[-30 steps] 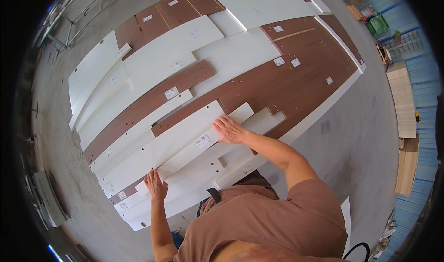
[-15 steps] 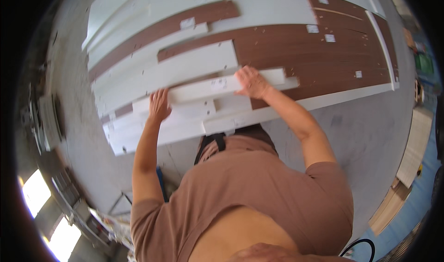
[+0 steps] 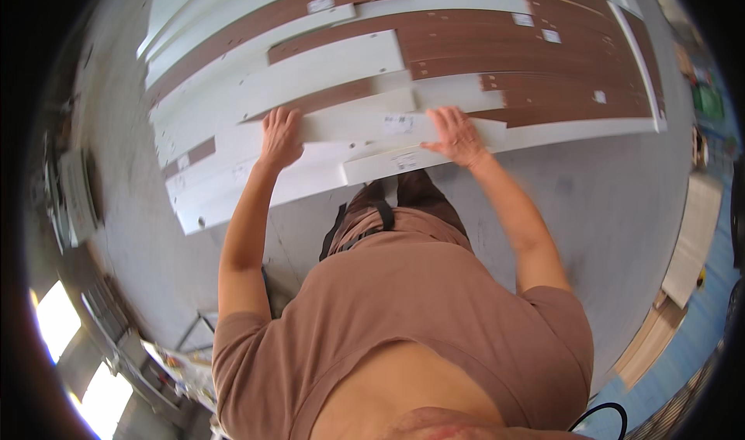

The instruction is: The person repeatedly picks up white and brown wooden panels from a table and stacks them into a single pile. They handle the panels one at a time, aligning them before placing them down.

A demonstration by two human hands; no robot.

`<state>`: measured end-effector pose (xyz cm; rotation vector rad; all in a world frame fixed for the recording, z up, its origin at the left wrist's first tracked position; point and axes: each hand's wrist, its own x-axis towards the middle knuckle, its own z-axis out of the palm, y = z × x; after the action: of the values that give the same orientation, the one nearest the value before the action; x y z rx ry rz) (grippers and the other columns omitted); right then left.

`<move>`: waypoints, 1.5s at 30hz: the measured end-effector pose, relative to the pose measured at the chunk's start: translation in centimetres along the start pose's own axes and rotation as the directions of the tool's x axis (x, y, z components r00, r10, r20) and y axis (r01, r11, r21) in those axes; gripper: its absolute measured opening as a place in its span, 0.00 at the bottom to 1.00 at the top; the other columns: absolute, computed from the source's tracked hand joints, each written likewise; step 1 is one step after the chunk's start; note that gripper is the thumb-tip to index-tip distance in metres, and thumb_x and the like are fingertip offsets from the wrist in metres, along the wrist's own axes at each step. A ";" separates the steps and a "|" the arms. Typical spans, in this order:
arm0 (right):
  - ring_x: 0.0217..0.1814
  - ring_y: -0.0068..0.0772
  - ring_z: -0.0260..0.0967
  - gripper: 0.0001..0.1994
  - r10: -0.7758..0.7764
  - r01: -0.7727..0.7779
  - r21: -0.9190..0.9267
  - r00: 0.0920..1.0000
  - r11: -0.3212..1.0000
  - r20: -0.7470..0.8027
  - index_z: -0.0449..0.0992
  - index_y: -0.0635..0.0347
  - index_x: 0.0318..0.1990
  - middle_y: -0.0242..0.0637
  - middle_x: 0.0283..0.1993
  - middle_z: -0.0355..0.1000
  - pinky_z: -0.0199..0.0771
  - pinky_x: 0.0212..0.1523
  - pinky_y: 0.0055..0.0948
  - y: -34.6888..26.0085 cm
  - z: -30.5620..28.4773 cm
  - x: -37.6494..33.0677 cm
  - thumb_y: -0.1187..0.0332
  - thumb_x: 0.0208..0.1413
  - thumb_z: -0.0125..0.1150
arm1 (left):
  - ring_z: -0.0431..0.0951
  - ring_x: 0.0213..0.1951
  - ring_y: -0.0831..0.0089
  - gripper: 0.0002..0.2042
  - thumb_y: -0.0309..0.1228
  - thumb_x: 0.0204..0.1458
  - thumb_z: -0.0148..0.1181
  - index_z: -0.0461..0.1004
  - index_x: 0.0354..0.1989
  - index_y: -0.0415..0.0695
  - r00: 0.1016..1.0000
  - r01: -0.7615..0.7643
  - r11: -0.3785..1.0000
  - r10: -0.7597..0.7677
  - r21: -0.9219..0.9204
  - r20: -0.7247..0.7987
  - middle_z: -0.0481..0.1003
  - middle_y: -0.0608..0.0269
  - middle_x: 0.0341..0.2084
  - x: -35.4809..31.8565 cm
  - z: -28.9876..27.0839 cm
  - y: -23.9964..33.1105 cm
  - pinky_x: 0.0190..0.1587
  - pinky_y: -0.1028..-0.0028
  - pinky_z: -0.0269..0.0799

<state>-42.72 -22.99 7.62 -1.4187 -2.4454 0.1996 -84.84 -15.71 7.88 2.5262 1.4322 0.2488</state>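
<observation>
Both of my hands are on a long narrow white board with a printed label near its middle. My left hand grips it toward the left, fingers curled over the far edge. Farther right, my right hand holds it, fingers over the far edge and thumb on the near side. Beneath and around it lie other white boards, including a near one with a label. Brown boards stretch away beyond my right hand. The undersides of both grips are hidden.
A narrow white strip lies across the brown boards' right end. The grey floor surrounds the layout. Pale panels stand far right near a blue surface. Metal frames and equipment are at the left.
The labelled white board has come nearer to me and shifted right, uncovering boards behind it. Both hands moved with it. The whole layout sits higher in view.
</observation>
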 end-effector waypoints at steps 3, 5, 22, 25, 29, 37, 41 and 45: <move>0.54 0.48 0.65 0.39 0.029 -0.030 -0.007 0.998 1.000 -0.055 0.68 0.66 0.57 0.46 0.50 0.67 0.69 0.56 0.42 -0.9 -1.5 -3.8 0.48 0.42 0.72 | 0.66 0.51 0.53 0.29 0.18 0.32 0.61 0.67 0.50 0.45 0.998 -0.067 0.998 0.067 -0.017 0.002 0.67 0.54 0.43 1.0 -0.4 2.5 0.57 0.56 0.59; 0.52 0.47 0.67 0.38 0.085 -0.084 0.039 0.996 0.996 -0.035 0.69 0.65 0.56 0.45 0.47 0.68 0.72 0.53 0.41 -1.2 -2.6 -6.5 0.49 0.41 0.73 | 0.66 0.51 0.53 0.29 0.18 0.32 0.61 0.68 0.50 0.45 0.991 -0.135 0.991 0.135 -0.019 -0.009 0.67 0.54 0.43 2.0 -0.7 4.7 0.57 0.55 0.59; 0.40 0.43 0.74 0.30 0.551 -0.531 0.170 0.829 0.830 -0.100 0.72 0.57 0.47 0.38 0.40 0.71 0.79 0.36 0.40 16.9 -15.8 -35.7 0.56 0.35 0.76 | 0.66 0.61 0.55 0.34 0.34 0.36 0.71 0.68 0.57 0.41 0.741 -0.636 0.771 0.597 0.035 0.309 0.69 0.53 0.53 22.1 8.7 46.3 0.69 0.56 0.52; 0.41 0.44 0.74 0.30 0.573 -0.562 0.134 0.818 0.816 -0.055 0.71 0.57 0.47 0.38 0.41 0.70 0.79 0.37 0.41 20.3 -18.3 -39.4 0.55 0.36 0.75 | 0.68 0.56 0.58 0.32 0.34 0.38 0.69 0.69 0.56 0.40 0.682 -0.670 0.736 0.661 -0.095 0.312 0.70 0.55 0.48 24.3 10.1 51.8 0.64 0.59 0.57; 0.46 0.46 0.73 0.31 0.569 -0.562 0.154 0.822 0.812 -0.001 0.70 0.58 0.48 0.40 0.43 0.69 0.77 0.42 0.43 25.7 -19.9 -41.0 0.53 0.37 0.75 | 0.68 0.54 0.57 0.34 0.34 0.36 0.71 0.68 0.56 0.40 0.702 -0.638 0.746 0.665 -0.189 0.255 0.69 0.55 0.47 26.9 11.6 55.3 0.62 0.59 0.58; 0.52 0.47 0.70 0.32 0.497 -0.494 0.083 0.867 0.866 -0.025 0.70 0.61 0.52 0.42 0.46 0.69 0.69 0.55 0.45 39.0 -24.2 -39.3 0.53 0.42 0.74 | 0.67 0.53 0.53 0.35 0.34 0.35 0.74 0.67 0.56 0.42 0.779 -0.582 0.769 0.621 -0.265 0.092 0.67 0.52 0.48 35.4 16.2 58.7 0.58 0.56 0.59; 0.57 0.50 0.67 0.28 0.533 -0.533 0.057 0.824 0.844 -0.190 0.72 0.64 0.54 0.46 0.53 0.70 0.66 0.58 0.46 46.9 -27.8 -39.2 0.54 0.51 0.69 | 0.65 0.54 0.54 0.37 0.34 0.36 0.72 0.64 0.58 0.42 0.832 -0.479 0.814 0.540 -0.327 0.127 0.67 0.52 0.49 40.4 18.8 61.4 0.58 0.55 0.57; 0.62 0.52 0.65 0.22 0.701 -0.693 0.150 0.646 0.705 -0.303 0.73 0.67 0.54 0.49 0.58 0.69 0.66 0.62 0.43 55.8 -29.8 -40.8 0.58 0.60 0.63 | 0.66 0.54 0.52 0.37 0.34 0.35 0.73 0.65 0.57 0.42 0.876 -0.408 0.869 0.459 -0.282 0.147 0.68 0.51 0.49 45.1 20.8 63.5 0.58 0.55 0.58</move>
<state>31.88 -31.29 12.86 -2.1272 -1.5051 0.1247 -4.34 -10.88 7.13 2.5447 0.6895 0.2081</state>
